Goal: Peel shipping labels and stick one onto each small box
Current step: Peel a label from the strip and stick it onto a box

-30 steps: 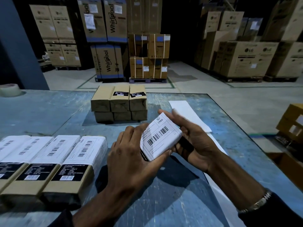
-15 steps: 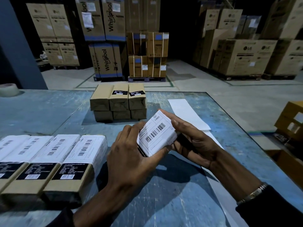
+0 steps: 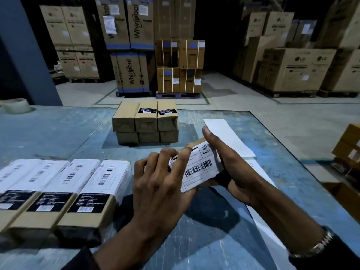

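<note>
Head view. I hold one small box [image 3: 196, 168] in both hands above the tabletop [image 3: 58, 133], toward its right edge. Its white shipping label [image 3: 202, 164] reads "CRED" above a barcode. My left hand [image 3: 159, 188] curls round the box's near-left end, fingertips pressing the label's left border. My right hand [image 3: 231, 172] cups the far side, thumb extended upward. Labelled boxes [image 3: 78, 191] line the near-left edge; a stack of unlabelled boxes [image 3: 146, 121] stands near the far edge. Background cartons read "Whirlpool" [image 3: 131, 72] and "LG" [image 3: 300, 67].
</note>
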Available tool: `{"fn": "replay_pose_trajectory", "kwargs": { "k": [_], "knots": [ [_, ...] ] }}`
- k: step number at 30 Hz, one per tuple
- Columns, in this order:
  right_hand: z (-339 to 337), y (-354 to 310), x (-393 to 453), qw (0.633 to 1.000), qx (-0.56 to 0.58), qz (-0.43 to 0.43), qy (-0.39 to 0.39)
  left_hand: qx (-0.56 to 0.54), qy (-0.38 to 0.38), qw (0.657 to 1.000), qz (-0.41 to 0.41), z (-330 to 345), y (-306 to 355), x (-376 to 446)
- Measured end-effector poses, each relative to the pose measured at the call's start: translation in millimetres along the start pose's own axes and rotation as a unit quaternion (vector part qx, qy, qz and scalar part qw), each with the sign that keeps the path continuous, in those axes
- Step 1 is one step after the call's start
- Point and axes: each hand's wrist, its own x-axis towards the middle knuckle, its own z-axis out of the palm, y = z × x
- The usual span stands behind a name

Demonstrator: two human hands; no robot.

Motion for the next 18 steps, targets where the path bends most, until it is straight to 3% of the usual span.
{"fn": "replay_pose_trajectory", "kwargs": {
  "k": [8,18],
  "knots": [
    [-11.9,5.9,1.3,0.993,0.112,0.002,-0.035,0.043,0.067,0.996,0.046,5.6,-11.3,-2.6],
    [-11.6,1.5,-0.7,0.995,0.09,-0.004,-0.052,0.027,0.073,0.996,0.044,2.9,-8.7,-0.1]
  ]
}}
